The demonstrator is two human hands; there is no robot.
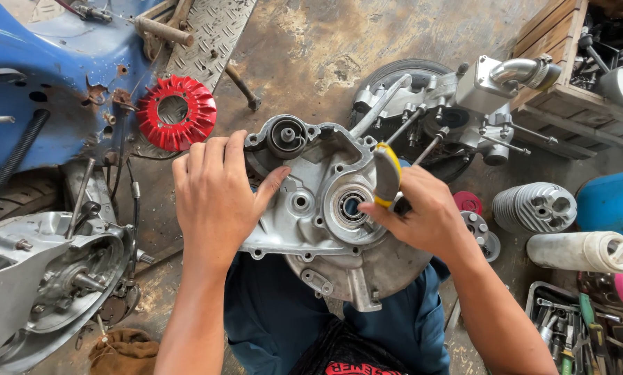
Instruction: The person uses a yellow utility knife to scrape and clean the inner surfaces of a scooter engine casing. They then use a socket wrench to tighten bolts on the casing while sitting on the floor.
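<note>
Head view, looking down at my two hands over an engine crankcase half point(325, 222) that rests on my lap, its flat cover face turned up. My left hand point(214, 201) lies spread on the left part of the casing, fingers extended toward the far edge and thumb pointing right across the metal; it presses flat rather than closing around anything. My right hand point(426, 215) is clenched around a pair of pliers with yellow-and-grey handles point(386, 173), whose handles stand up toward the far side; the tips are hidden behind my fingers, just beside the round bearing point(352, 206) seated in the casing. A second round boss with a dark centre point(287, 135) sits at the far edge of the casing, near my left fingertips. Beneath the casing are my blue trousers point(277, 312). Far left, a red finned fan wheel point(177, 113) lies beside a blue scooter body point(40, 83); near left stands another grey engine housing point(47, 278). Far right, a second engine assembly with protruding studs point(450, 111) rests on a tyre, with a wooden crate point(561, 62) beyond it. To the right lie a finned cylinder point(534, 207), a white plastic bottle point(581, 251) and a blue container point(613, 205); near right, a tray of hand tools point(582, 326).
</note>
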